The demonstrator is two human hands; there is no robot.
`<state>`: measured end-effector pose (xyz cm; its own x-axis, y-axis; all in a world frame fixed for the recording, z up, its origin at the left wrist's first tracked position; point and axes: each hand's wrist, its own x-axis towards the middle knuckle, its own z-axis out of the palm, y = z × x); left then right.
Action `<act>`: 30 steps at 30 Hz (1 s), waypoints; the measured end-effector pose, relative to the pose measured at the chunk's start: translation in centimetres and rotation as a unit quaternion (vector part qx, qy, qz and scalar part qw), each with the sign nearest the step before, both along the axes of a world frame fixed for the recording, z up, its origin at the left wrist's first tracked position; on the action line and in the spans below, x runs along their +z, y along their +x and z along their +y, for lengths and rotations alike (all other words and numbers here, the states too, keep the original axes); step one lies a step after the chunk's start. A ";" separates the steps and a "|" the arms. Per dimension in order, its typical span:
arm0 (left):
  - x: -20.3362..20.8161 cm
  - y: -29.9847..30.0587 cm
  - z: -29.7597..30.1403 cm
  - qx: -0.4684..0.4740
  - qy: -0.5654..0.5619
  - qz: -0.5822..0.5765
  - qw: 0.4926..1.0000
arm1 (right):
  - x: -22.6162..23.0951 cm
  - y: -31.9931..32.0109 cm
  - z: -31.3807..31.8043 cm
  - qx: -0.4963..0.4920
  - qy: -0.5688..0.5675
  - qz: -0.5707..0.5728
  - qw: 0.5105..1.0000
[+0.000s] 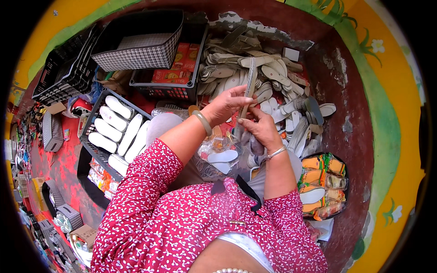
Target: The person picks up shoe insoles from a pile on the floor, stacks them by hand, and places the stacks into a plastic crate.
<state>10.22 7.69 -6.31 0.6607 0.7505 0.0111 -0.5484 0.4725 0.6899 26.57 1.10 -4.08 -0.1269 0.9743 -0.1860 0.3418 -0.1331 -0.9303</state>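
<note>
Both my hands grip a thin greyish insole (251,78) held upright, its narrow edge toward me. My left hand (227,105) pinches it around the middle. Lower down, my right hand (263,129) has its fingers closed on the same insole; they hide part of it. Just beyond my hands lies a heaped pile of insoles (273,76) in off-white and grey. A pale insole (222,156) rests on clear plastic wrapping between my knees.
At left, a dark crate (146,112) holds white insoles (130,133). Behind it, a houndstooth basket (141,53) sits over a crate with red boxes (172,76). Black crates (66,73) stand further left. A container of orange-and-green packets (313,176) is at right, near the maroon wall (350,95).
</note>
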 end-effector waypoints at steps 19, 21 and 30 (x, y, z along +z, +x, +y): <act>1.0 0.7 -1.0 -0.236 -0.149 -0.109 0.954 | 2.5 7.1 0.3 -0.224 -0.035 0.377 0.898; 2.1 0.7 -0.9 -0.152 -0.164 -0.105 0.969 | 2.7 8.5 -0.2 -0.263 -0.044 0.392 0.880; 0.5 1.4 -0.1 0.081 -0.101 -0.006 0.992 | 2.4 10.0 -1.0 -0.317 -0.036 0.409 0.855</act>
<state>11.57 7.62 -5.80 0.5321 0.8346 -0.1426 -0.6358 0.5051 0.5836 36.59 0.05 -1.73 0.3060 0.8853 -0.3502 -0.5806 -0.1180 -0.8056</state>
